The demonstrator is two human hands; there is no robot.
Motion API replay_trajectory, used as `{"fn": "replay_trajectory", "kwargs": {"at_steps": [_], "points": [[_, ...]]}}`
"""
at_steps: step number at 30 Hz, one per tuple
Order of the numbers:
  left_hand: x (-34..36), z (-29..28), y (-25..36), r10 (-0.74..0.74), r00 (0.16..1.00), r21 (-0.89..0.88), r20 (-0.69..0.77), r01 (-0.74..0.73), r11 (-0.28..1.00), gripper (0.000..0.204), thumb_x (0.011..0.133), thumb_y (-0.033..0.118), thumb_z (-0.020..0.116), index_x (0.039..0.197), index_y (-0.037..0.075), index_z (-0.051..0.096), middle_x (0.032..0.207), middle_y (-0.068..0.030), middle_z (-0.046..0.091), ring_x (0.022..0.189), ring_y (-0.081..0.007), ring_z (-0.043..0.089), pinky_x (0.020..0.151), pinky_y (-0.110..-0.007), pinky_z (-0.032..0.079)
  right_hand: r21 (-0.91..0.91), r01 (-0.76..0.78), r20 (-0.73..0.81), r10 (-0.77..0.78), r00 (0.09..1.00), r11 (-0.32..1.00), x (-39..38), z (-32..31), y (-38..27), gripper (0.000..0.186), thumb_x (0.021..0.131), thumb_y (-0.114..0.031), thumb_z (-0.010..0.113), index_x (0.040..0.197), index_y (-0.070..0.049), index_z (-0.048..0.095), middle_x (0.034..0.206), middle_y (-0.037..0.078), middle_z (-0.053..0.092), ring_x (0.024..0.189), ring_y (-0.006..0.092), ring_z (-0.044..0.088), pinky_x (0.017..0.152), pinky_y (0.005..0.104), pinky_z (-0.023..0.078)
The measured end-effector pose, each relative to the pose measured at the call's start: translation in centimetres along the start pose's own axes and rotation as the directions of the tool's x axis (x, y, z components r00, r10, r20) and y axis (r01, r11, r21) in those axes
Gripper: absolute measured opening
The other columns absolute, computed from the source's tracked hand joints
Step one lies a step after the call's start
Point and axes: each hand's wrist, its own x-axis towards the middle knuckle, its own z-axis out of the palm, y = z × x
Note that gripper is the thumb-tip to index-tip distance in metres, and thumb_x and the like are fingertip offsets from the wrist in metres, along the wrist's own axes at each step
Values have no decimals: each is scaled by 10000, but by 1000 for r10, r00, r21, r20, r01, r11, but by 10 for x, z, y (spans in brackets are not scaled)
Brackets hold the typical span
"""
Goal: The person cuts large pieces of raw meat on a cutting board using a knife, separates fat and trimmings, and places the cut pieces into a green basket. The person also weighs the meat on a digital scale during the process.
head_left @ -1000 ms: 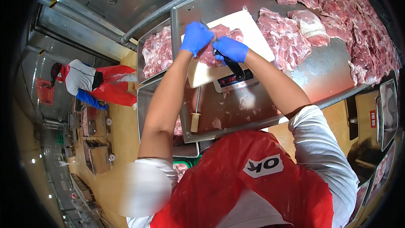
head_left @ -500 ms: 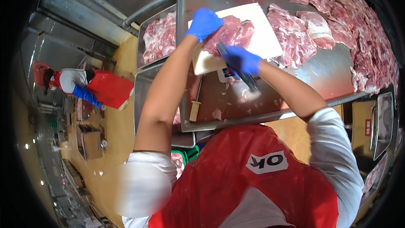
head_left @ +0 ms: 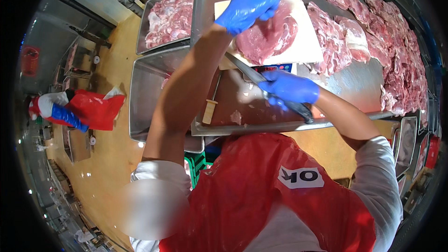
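Note:
A piece of raw red meat [head_left: 266, 39] lies on a white cutting board [head_left: 309, 49]. My left hand [head_left: 252, 8], in a blue glove, has its fingers curled at the meat's upper edge and pulls some of it up; that part is blurred. In my right hand [head_left: 291, 87], also gloved in blue, is a knife [head_left: 246, 70], its blade slanting up and left toward the board's near edge and its dark handle pointing at me. Below the board shows a scale [head_left: 285, 68] with a display. A pale scrap [head_left: 246, 88], smeared by motion, is left of my right hand.
Large cuts of meat [head_left: 401, 51] cover the right of the metal table [head_left: 359, 88]. A wooden-handled rod [head_left: 210, 111] lies at its near left. Metal bins [head_left: 140, 98] stand to the left, one filled with meat. A person in a red apron [head_left: 100, 107] is farther left.
My left hand has moved up and right with the meat's edge. My right hand has drawn back toward me with the knife, off the meat. The scale's display has come into sight.

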Motion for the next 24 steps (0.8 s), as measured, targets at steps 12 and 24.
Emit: {"fn": "replay_trajectory", "kwargs": {"at_steps": [12,24], "points": [[-181,2,34,66,831,-240,-552,-234,942,352,933,304,507,1148,36,586,1106,-166,640,837,-264,650,665,-370,547,65,204,-600,-125,790,977,-65,-78,75,207,1003,-270,530,1042,-67,544,675,28,556,470,90,496,437,227,422],[-537,152,-55,-649,175,-586,-741,303,751,140,880,152,604,975,49,614,828,-62,643,668,-158,629,542,-245,506,90,321,-590,-209,780,943,-81,-154,153,156,1013,-246,509,956,-101,506,684,31,547,503,97,494,460,239,435]]}}
